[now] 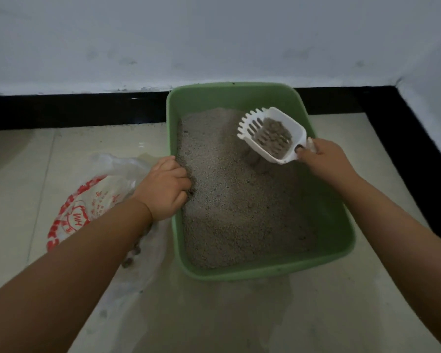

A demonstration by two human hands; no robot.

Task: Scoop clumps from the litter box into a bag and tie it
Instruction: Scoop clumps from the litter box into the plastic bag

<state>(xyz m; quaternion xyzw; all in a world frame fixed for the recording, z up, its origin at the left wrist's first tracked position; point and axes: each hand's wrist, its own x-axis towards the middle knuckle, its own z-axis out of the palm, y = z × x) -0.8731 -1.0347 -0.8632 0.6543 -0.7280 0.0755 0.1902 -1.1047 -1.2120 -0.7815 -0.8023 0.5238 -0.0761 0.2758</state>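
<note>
A green litter box (341, 233) filled with grey litter (229, 200) stands on the floor against the wall. My right hand (323, 159) grips the handle of a white slotted scoop (273, 135), raised over the box's far right part and loaded with grey litter. My left hand (163, 187) grips the box's left rim, fingers curled down inside against the litter. A clear plastic bag with red print (87, 200) lies on the floor left of the box, partly hidden under my left forearm. A few dark clumps (131, 256) show inside it.
The white wall (214, 39) and a black skirting strip (61, 110) run right behind the box, and the skirting turns along the right side. Pale floor tiles (239, 314) spread in front of the box, with scattered dust and grains.
</note>
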